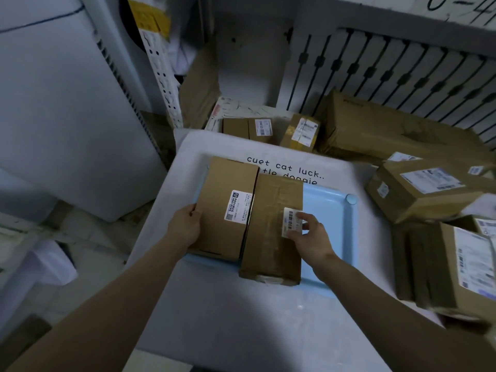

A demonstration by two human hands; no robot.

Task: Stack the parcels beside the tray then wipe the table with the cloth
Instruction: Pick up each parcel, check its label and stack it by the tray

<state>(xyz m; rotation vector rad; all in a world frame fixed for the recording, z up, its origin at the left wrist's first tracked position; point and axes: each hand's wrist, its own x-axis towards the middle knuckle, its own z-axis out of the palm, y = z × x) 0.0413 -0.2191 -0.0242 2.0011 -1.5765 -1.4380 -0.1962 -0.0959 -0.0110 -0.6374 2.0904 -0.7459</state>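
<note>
Two brown cardboard parcels lie side by side on a light blue tray [331, 224] in the middle of the white table [241, 318]. The left parcel [220, 210] carries a white label. My left hand [185, 225] grips its left edge. The right parcel [271, 237] is taped and has a small barcode sticker. My right hand [311, 236] rests on its right side, fingers curled over the edge by the sticker. No cloth is in view.
Several more labelled parcels are piled at the table's right, such as a big parcel [418, 191], and behind it a small parcel [300, 132]. A white perforated shelf post [161, 68] and a large white panel stand to the left. Printed text shows on the table behind the tray.
</note>
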